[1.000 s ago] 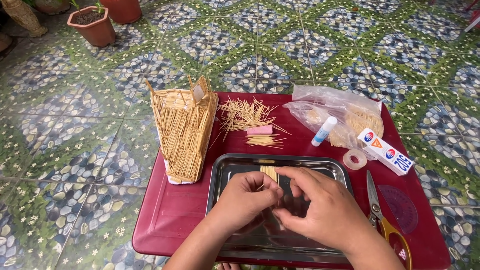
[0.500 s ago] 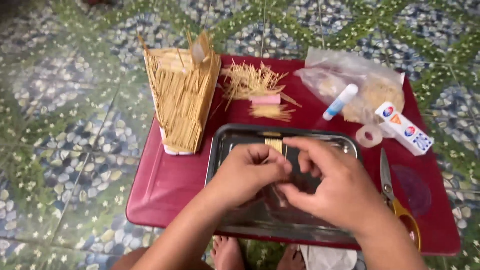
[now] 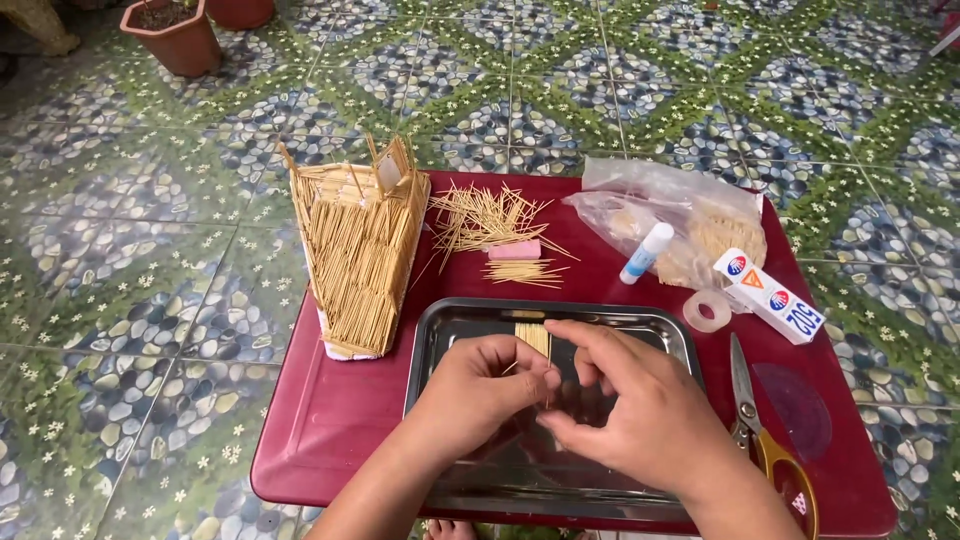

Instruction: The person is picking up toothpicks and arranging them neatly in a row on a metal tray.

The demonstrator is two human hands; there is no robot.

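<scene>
A: What are the hands busy with right now?

B: Both sit over the steel tray (image 3: 668,330) at the middle of the red surface (image 3: 330,420). The left hand (image 3: 480,392) has its fingers pressed together, pinching a small flat row of toothpicks (image 3: 535,338). That row stands at about twelve o'clock from the knuckles, near the tray's far rim.

A: And the right hand (image 3: 640,420)?

B: Its fingers are curled and closing in from three o'clock, thumb and forefinger meeting the left ones at the row. I cannot tell whether they grip a single stick or only steady the bundle.

A: How would you do this well?

B: I'd judge the sticks want to stay side by side and flush at the ends, so hold low, squeeze lightly, and work over the tray so strays land there.

A: What else is about?

B: The toothpick house (image 3: 360,250) stands at ten o'clock from the tray. Loose toothpicks (image 3: 485,215) and a pink eraser (image 3: 514,249) lie at twelve. The glue stick (image 3: 645,252), plastic bag (image 3: 670,215), tape roll (image 3: 708,310) and small box (image 3: 770,296) lie toward two o'clock, the scissors (image 3: 755,420) at three
</scene>
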